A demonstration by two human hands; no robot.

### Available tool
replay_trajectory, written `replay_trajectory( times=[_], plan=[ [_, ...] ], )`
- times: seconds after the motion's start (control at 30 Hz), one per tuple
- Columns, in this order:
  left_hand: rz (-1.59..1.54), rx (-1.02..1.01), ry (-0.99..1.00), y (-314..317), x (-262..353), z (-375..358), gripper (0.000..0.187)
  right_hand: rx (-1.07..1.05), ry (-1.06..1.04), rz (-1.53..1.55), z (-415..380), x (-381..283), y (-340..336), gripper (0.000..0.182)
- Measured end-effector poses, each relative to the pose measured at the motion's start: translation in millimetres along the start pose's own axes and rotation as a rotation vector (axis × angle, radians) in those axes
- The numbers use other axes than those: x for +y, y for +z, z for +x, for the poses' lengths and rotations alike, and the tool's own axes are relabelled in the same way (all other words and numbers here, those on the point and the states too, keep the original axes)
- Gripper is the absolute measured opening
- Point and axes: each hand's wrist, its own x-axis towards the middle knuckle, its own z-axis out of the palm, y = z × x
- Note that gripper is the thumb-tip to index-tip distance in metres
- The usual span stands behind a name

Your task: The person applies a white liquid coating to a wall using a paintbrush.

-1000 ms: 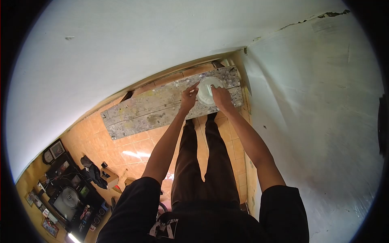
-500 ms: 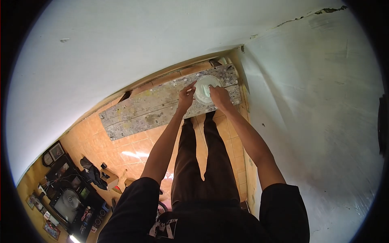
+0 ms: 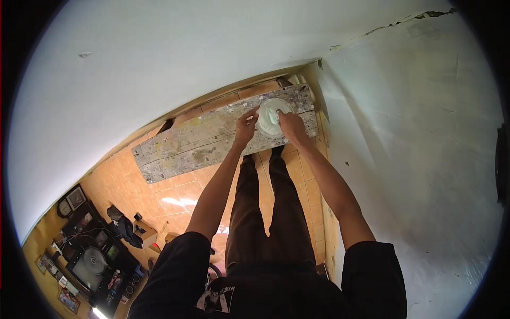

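Mixing, I'd say: left hand (image 3: 246,127), fingers parted, beside the tub (image 3: 267,128); right hand (image 3: 291,128) curled above it, grip unclear; next stroke wants steady bracing!

Likely home living room: fan (image 3: 94,260), framed picture (image 3: 76,197), dark furniture (image 3: 124,261), orange tiled floor (image 3: 172,194).

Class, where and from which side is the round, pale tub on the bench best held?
Grip the tub by its rim, on the left, probably with the left hand coming in from that side. It stands upright, round and open-topped, so the rim offers an edge to pinch, and the right hand covers part of its right side.
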Motion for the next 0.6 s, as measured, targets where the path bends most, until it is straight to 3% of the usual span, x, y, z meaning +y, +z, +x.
replay_trajectory(
  times=[0.33, 0.43, 0.6],
  plan=[
    [-0.065, -0.024, -0.074, -0.9, 10.5, -2.6, 0.030, 0.069, 0.063, 0.056, -8.2, -3.7, -1.2, 0.024],
    [-0.011, -0.031, -0.024, -1.5, 1.2, 0.8, 0.030, -0.059, 0.050, 0.054, -8.7, -1.5, -8.4, 0.026],
    [-0.008, -0.011, -0.046, 0.2, 8.6, -0.4, 0.030, -0.010, 0.122, 0.096, -8.8, -4.7, -9.4, 0.031]
  ],
)
